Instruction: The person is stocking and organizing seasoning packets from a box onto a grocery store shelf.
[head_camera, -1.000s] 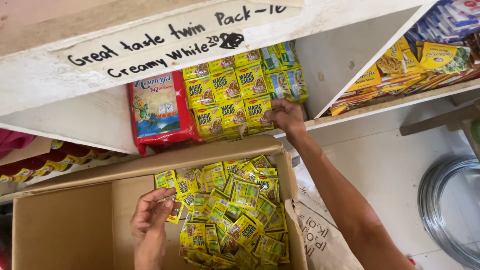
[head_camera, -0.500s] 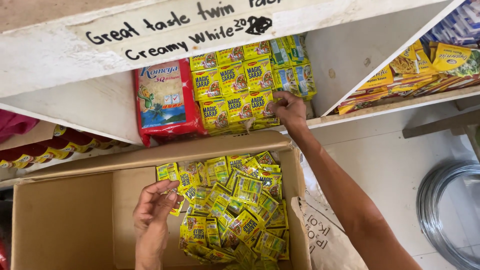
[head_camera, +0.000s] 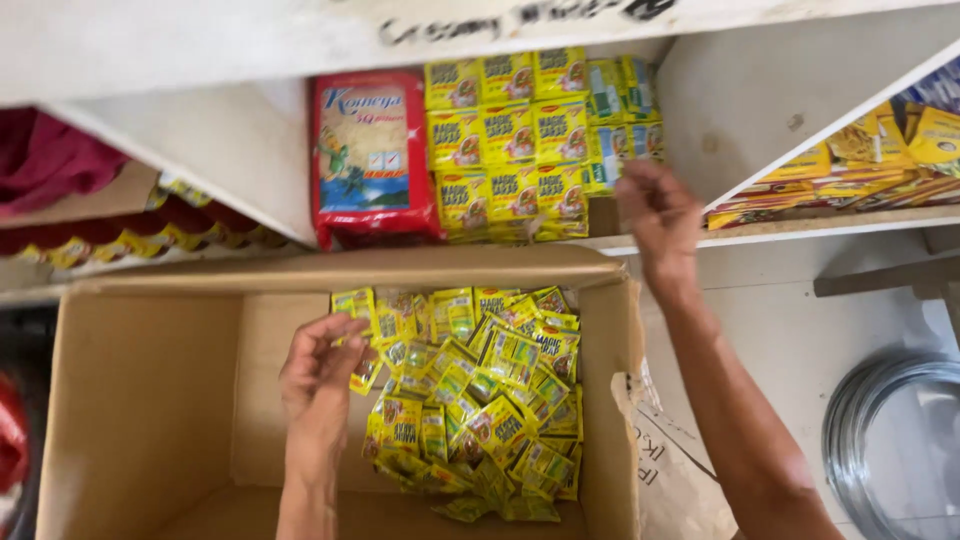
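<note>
Yellow sachets (head_camera: 480, 400) lie heaped in the right half of the cardboard box (head_camera: 150, 400), just right of the left hand (head_camera: 318, 372). That hand's grip is loosely curled, fingertips pinching a sachet or two at the pile's left edge. The right hand (head_camera: 655, 212) is up at the shelf (head_camera: 700, 238), just right of the stacked sachets (head_camera: 520, 140); it is blurred, and I cannot tell whether its grip is closed on anything. A red packet (head_camera: 368, 155) stands left of the stack.

Risk, as I judge it: the shelf stack leans a little, so a brush from the right hand could topple it — and the left's light pinch could let a sachet slip back.

Half a second ago the right hand touched the stack's lower right corner; now it has drawn off to the right, while the left hand sits much as before.
</note>
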